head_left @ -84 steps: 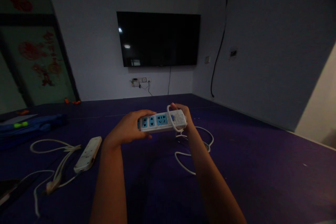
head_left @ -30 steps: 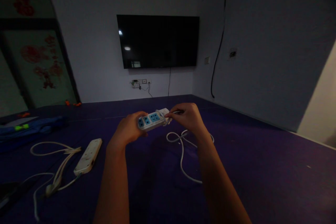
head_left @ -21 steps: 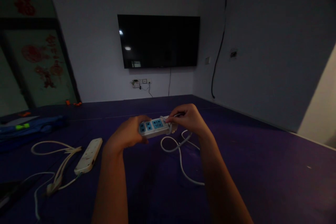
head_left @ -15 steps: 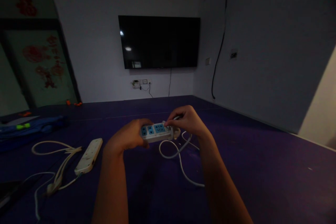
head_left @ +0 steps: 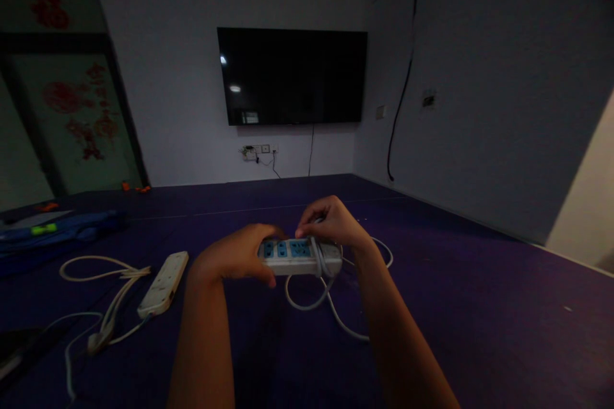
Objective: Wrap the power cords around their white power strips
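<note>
My left hand [head_left: 240, 255] grips the left end of a white power strip [head_left: 300, 257] with blue sockets, held level just above the purple floor. My right hand [head_left: 330, 225] is curled over the strip's right end, fingers pinching its white cord [head_left: 320, 255], which is looped once around the strip's body. The remaining cord [head_left: 336, 313] trails in loose loops on the floor beneath and to the right of my hands.
A second white power strip [head_left: 163, 282] with tangled cord [head_left: 103, 294] lies on the purple floor mat [head_left: 480, 319] at left. A blue object [head_left: 57, 230] sits far left. A black TV [head_left: 292, 75] hangs on the wall above wall outlets [head_left: 259, 149].
Both hands have lowered the strip toward the floor. My right hand has brought the cord over the strip's right end, and the loose loops have shifted beneath it.
</note>
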A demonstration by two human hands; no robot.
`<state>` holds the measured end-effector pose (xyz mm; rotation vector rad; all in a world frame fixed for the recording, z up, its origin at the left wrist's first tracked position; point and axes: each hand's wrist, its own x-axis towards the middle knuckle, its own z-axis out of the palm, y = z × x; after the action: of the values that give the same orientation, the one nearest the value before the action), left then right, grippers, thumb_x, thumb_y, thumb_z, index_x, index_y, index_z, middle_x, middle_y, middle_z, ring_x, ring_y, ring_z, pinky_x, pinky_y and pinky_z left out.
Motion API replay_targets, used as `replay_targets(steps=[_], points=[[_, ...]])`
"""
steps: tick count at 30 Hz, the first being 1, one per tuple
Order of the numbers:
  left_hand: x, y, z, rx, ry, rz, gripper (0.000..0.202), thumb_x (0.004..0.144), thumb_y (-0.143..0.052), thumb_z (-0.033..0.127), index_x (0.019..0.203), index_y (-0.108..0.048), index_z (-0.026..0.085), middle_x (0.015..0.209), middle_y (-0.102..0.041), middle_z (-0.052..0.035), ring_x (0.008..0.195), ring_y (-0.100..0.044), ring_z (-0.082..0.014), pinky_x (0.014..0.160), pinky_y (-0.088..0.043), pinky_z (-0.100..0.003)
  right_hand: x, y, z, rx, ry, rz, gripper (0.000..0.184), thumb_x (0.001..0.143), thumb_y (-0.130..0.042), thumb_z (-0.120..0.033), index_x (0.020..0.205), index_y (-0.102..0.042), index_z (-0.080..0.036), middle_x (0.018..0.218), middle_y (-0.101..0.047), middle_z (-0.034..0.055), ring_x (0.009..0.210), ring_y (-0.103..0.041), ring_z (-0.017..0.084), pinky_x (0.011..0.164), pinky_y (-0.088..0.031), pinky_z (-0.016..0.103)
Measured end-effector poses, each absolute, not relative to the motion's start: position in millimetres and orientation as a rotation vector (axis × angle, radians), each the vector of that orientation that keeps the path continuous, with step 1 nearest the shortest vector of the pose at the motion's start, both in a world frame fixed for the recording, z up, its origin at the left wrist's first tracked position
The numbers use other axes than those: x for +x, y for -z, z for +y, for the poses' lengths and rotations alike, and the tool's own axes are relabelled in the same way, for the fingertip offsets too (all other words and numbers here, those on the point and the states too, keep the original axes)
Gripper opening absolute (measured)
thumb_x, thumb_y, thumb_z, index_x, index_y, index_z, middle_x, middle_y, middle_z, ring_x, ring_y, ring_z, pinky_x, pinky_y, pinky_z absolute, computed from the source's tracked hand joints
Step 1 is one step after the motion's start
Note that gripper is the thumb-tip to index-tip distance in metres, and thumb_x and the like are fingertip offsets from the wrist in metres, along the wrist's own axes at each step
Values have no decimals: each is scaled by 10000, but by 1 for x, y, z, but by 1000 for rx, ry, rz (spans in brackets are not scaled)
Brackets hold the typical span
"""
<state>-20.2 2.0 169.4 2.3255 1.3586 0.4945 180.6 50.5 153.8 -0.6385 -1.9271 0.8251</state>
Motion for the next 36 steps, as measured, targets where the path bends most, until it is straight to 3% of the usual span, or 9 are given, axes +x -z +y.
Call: replay_targets(steps=[9, 17, 22, 29, 36], points=[[-19, -163, 13, 2340, -603, 923, 617, 478, -788, 194, 1074, -632, 215, 1049, -660, -44, 968, -592, -229, 837, -437, -338, 185, -145, 66, -390, -1093, -1715, 151, 464, -800, -212, 567, -696, -172, 449, -586, -28, 380, -441, 49, 377, -292, 166], [-19, -158, 34, 2210, -775, 656, 658, 471, -827, 180, 1099, -632, 211, 1114, -653, -69, 1027, -584, -236, 885, -423, -352, 183, -136, 81, -373, -1109, -1501, 275, 495, -795, -411, 537, -659, -176, 463, -558, -25, 393, -442, 66, 382, -299, 189], [-13, -156, 40, 2100, -832, 612, 635, 492, -809, 143, 1099, -633, 201, 1117, -656, -74, 1033, -581, -230, 906, -413, -362, 180, -131, 76, -460, -1004, -1380, 348, 618, -706, -520, 584, -653, -179, 524, -544, -21, 455, -457, 78, 438, -336, 205], [-2, -150, 44, 1941, -946, 611, 596, 477, -807, 133, 1051, -655, 184, 1018, -676, -64, 927, -595, -203, 816, -436, -321, 185, -133, 83, -515, -876, -1411, 429, 723, -588, -585, 611, -643, -175, 517, -497, -17, 457, -419, 83, 444, -309, 226], [11, -147, 49, 1742, -1011, 663, 568, 458, -787, 132, 1012, -667, 167, 889, -691, -41, 795, -600, -164, 728, -443, -278, 182, -138, 94, -533, -1002, -1168, 473, 607, -626, -655, 551, -588, -187, 493, -512, -5, 457, -439, 95, 438, -343, 231]])
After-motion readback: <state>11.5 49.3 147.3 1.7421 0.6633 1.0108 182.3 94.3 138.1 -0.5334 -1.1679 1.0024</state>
